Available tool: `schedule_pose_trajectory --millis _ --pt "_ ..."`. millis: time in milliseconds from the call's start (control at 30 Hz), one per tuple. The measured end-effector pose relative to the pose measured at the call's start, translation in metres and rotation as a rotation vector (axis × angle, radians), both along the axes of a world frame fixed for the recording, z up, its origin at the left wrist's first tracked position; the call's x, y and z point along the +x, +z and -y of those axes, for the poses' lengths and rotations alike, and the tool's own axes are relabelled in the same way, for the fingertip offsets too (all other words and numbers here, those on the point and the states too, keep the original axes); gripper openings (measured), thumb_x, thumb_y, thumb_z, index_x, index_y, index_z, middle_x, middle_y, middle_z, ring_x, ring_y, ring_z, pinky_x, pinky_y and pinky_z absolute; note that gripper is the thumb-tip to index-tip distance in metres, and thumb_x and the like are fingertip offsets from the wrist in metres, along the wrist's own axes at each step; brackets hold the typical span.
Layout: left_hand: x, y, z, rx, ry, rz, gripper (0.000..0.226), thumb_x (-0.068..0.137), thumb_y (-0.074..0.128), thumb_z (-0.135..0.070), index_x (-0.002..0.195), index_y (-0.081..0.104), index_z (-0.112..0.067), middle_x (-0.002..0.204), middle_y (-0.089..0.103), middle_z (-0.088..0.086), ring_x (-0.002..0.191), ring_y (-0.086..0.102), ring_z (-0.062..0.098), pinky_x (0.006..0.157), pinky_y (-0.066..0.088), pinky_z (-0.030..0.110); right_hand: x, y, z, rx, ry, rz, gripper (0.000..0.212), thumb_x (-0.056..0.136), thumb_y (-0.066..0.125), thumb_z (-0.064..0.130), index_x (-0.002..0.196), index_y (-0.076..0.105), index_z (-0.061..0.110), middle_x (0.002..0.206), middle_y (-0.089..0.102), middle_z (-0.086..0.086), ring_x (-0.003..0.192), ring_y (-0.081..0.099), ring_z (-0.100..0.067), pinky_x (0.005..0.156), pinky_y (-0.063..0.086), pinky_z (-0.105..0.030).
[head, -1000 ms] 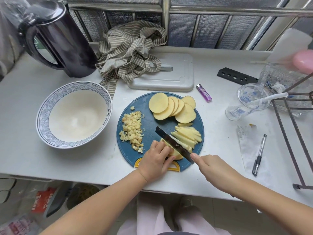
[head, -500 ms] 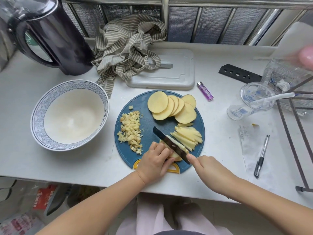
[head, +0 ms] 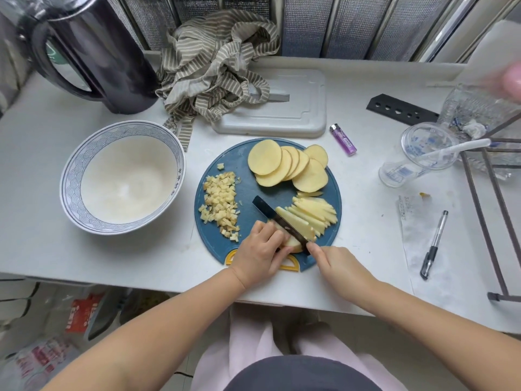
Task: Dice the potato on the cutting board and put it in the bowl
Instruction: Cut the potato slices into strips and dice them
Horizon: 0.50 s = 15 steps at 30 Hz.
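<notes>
A round blue cutting board carries a pile of diced potato on its left, fanned round potato slices at the top and potato sticks on the right. My left hand holds down a stack of slices at the board's near edge, fingers curled over it. My right hand grips a dark knife whose blade lies across that stack, against my left knuckles. The white bowl with a blue patterned rim stands left of the board, with nothing in it.
A black kettle stands at the back left, a striped cloth and a grey lid behind the board. A purple lighter, a clear plastic cup, a pen and a metal rack lie to the right.
The knife blade has worked slightly leftward across the stack, and one more stick leans against the cut pile. My left hand has edged back along the slices.
</notes>
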State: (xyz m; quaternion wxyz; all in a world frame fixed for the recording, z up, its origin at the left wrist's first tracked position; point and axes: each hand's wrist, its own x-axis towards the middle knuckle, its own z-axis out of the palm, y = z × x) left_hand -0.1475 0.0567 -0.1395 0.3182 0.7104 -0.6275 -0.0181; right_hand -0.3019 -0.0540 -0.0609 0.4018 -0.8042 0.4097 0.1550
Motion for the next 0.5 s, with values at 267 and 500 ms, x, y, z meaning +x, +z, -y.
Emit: schedule_pose_trajectory --millis 267,500 --pt "0.000 0.000 -0.001 0.005 0.022 0.007 0.023 0.094 0.049 -0.038 0.096 0.047 -0.015 0.096 0.038 0.000 0.085 0.036 0.017 0.064 0.043 0.029 -0.004 0.004 0.034 0.514 -0.196 0.035 0.058 0.096 0.031 0.062 0.064 0.038 0.013 0.049 0.035 -0.002 0.038 0.031 -0.017 0.040 0.032 -0.023" --pt "-0.001 -0.002 0.000 0.009 0.029 -0.022 0.024 0.093 0.049 -0.039 0.098 0.044 -0.016 0.100 0.039 -0.001 0.092 0.040 0.017 0.070 0.045 0.025 -0.007 0.023 0.026 0.419 -0.216 0.064 0.056 0.098 0.034 0.058 0.062 0.038 0.015 0.047 0.037 0.000 0.038 0.031 -0.018 0.038 0.032 -0.021"
